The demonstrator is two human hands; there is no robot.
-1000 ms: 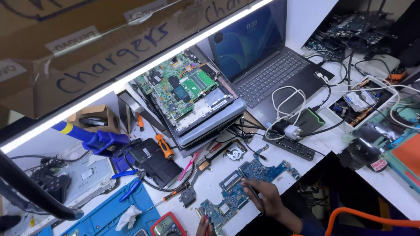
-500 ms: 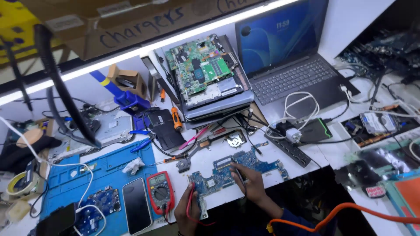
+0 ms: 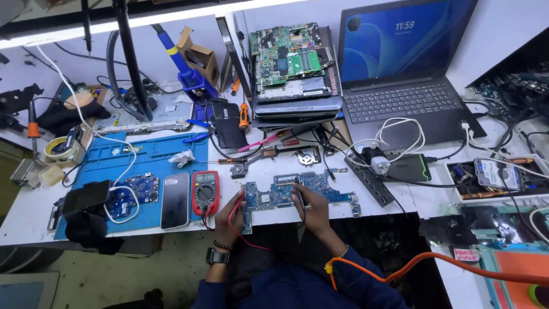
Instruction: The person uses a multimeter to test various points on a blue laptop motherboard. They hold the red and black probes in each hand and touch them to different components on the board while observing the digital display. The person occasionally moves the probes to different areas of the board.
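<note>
Blue circuit board lying on the white counter, long axis running 9 to 3 o'clock; left hand gripping the red probe at its 9 o'clock end, right hand pinching the black probe mid-board, both fingers closed.

Person, own body as seen from above: dark navy long-sleeved top. Left hand: black wristwatch on a dark strap, with a black beaded bracelet beside it. Right hand: bare, navy sleeve cuff at wrist.
</note>
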